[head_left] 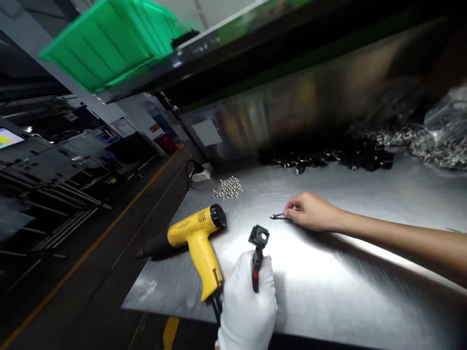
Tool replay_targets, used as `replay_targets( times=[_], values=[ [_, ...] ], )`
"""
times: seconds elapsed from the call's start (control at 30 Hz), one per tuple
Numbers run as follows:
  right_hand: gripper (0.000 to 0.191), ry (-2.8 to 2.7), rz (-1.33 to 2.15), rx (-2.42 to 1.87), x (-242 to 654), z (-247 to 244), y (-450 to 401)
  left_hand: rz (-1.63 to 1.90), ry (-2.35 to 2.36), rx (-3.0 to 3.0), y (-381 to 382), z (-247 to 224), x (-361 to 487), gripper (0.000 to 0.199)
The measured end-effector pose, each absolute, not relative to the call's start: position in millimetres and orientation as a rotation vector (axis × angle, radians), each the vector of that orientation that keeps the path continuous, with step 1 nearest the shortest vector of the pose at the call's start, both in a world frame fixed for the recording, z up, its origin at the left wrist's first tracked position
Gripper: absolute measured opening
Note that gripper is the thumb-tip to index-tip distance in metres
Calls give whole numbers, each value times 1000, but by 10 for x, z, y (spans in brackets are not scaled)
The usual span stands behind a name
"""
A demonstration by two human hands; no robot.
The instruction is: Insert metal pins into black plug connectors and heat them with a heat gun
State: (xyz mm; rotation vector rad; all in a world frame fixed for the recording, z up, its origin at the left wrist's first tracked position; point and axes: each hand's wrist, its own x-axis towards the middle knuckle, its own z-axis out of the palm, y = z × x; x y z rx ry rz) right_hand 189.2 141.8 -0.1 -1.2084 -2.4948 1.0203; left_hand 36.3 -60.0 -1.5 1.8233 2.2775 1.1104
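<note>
The white-gloved left hand [248, 306] is at the near edge of the brushed stainless-steel counter [365, 277], its fingers clenched around a slim black holder [257, 260]. The holder stands upright out of the glove, with a red band low on its stem and a square, hollow black head on top. The bare right hand [310, 212] reaches in from the right, its fingertips [288, 210] pinched on a thin dark metal piece [277, 216] held low over the steel. A yellow heat gun [195, 233] with a black nozzle lies on its side just beside the gloved hand. Farther along the counter are a small scatter of silver metal parts [226, 187], a long heap of black parts [324, 158], and a clear plastic bag of silver parts [447, 121].
</note>
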Motion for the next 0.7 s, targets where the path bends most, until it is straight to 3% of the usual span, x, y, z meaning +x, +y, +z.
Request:
replay_targets(
  times=[0.27,0.47,0.7],
  values=[
    [28,-2861,525,-1188,643,324,1888,1586,2403,1915,-691,-282,349,11],
    [33,-3015,119,-1142,64,702,1928,1682,2497,1726,-727,-368,381,19],
    [34,-3053,-94,-1045,-92,937,1812,1758,2528,1566,-778,-370,370,20]
  ],
)
